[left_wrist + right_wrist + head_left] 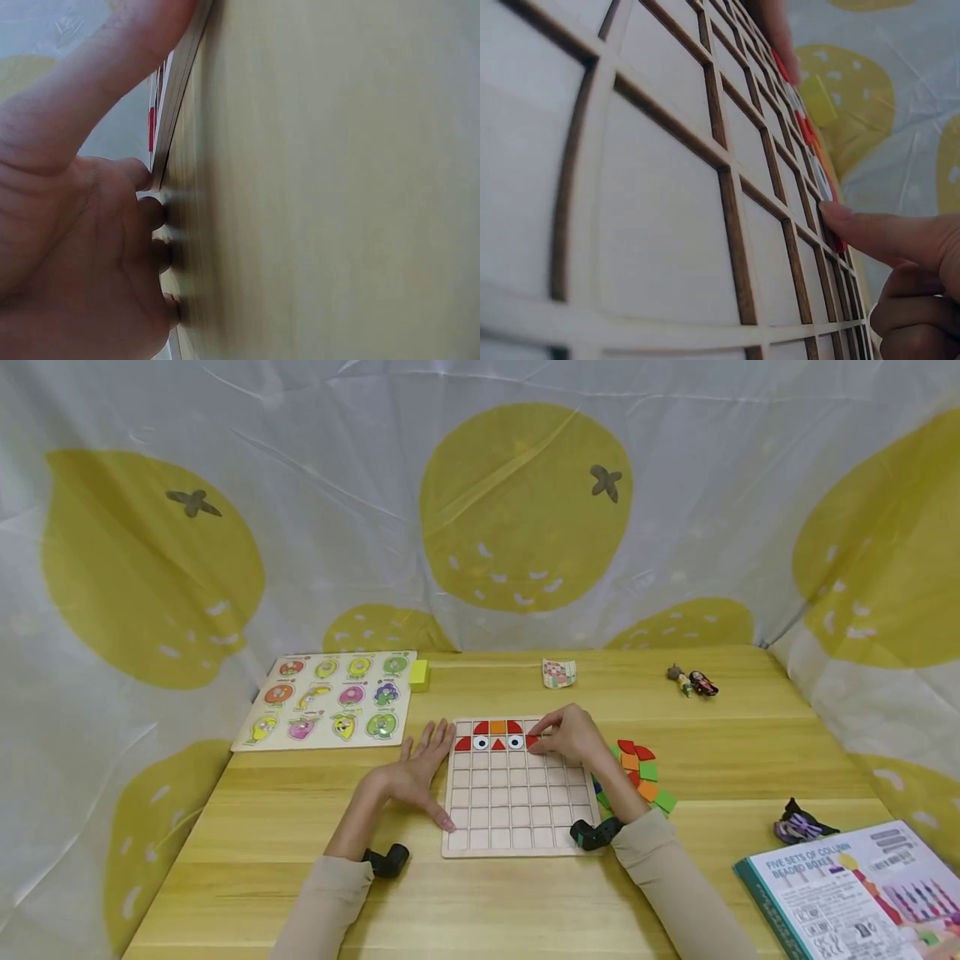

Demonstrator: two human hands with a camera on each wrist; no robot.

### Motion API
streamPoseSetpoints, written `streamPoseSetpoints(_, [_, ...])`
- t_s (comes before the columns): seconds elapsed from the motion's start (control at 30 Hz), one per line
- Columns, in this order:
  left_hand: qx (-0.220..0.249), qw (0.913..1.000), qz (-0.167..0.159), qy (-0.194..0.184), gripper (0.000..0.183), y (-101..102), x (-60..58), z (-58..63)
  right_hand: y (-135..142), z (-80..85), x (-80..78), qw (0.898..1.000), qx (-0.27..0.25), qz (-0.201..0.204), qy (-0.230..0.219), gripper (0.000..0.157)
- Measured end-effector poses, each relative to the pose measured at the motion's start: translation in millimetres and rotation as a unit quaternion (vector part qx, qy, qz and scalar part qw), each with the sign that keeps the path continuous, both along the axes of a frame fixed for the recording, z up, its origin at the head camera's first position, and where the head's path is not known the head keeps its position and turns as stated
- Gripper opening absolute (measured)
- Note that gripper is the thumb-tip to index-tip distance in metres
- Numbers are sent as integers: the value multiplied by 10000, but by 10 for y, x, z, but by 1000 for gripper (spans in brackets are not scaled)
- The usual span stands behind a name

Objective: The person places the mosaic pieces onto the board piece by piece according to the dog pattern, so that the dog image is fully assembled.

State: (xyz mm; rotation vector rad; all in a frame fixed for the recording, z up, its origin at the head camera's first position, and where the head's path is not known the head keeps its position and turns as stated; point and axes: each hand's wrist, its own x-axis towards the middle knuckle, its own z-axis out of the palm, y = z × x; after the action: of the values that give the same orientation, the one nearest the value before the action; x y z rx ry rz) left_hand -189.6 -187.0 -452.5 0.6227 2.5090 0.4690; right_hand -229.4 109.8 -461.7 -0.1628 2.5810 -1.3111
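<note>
A wooden grid board (519, 796) lies in front of me, its square cells framed by raised strips. Along its far rows sit red corner tiles, an orange square tile (498, 727), two eye tiles (481, 743) and a small red triangle (498, 745). My left hand (411, 777) rests with spread fingers against the board's left edge, thumb at the near corner. At the right end of the second row, my right hand (572, 735) pinches a red tile (532, 742) between thumb and forefinger. In the right wrist view, the thumb (840, 212) partly covers that spot.
Loose coloured tiles (647, 771) lie right of the board, partly under my right forearm. A fruit puzzle board (345, 682) and yellow block (419, 675) stand back left. A printed card (558, 673), small figurines (692, 681), a dark pouch (801, 823) and a boxed set (847, 893) are also there.
</note>
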Motion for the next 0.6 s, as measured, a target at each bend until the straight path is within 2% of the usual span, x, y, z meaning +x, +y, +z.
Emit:
streamPoseSetpoints(0.17, [26, 10000, 13, 45, 151, 2, -2, -2, -2, -29, -16, 9998, -143, -59, -96, 18])
streamPoseSetpoints(0.3, [23, 10000, 3, 46, 151, 13, 3, 0, 83, 11, -3, 9991, -381, 55, -155, 23])
streamPoseSetpoints(0.4, [30, 10000, -15, 46, 150, 25, 2, 4, 251, 93, 5, 9986, -494, 158, -73, 26])
streamPoseSetpoints(0.6, [-13, 10000, -13, 24, 151, 4, 3, 13, 745, 221, 52, 9994, -340, 32, 11, 26])
